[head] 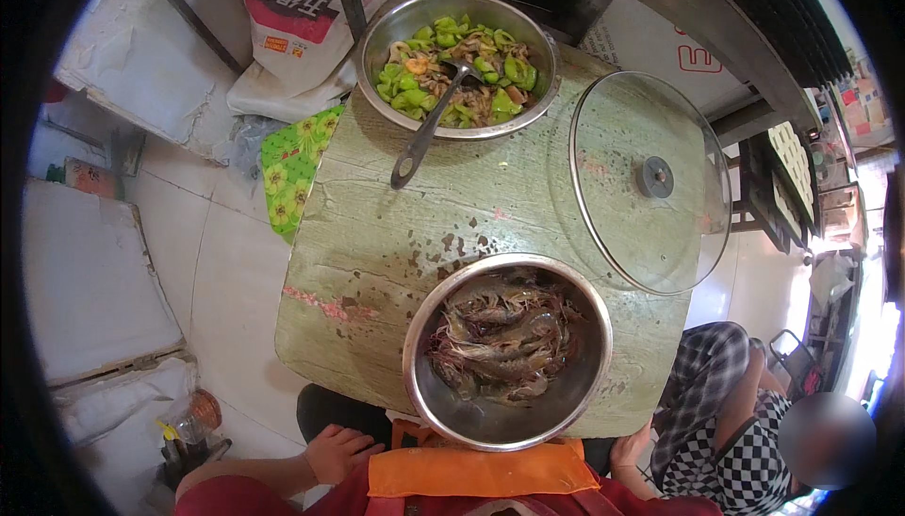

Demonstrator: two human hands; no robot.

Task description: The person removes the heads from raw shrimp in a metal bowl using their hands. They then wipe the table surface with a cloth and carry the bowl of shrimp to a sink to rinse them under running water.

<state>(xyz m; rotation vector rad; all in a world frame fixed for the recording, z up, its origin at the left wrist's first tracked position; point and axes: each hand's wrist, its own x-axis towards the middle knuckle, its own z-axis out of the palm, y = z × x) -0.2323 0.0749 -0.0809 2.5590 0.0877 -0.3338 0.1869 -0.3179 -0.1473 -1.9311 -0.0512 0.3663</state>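
My left hand [341,451] rests on my dark-trousered leg below the table's near edge, holding nothing, its fingers a little apart. At the right of my lap is my right hand [631,447], partly hidden by the table corner, so its grip cannot be made out. Right in front of me stands a stainless steel bowl [505,440] with raw whole shrimp [505,339] heaped in it. Farther back, another steel bowl [369,71] contains green peppers with sliced meat [459,71]. A metal serving spoon [431,127] leans in that bowl, its handle over the rim.
A glass lid [615,162] with a dark knob lies on the worn wooden-patterned table [353,233], overhanging its right edge. A person [735,431] in checked clothes sits at the right. Printed sacks [297,28] stand behind left. A flowered green stool [297,169] shows beside the table.
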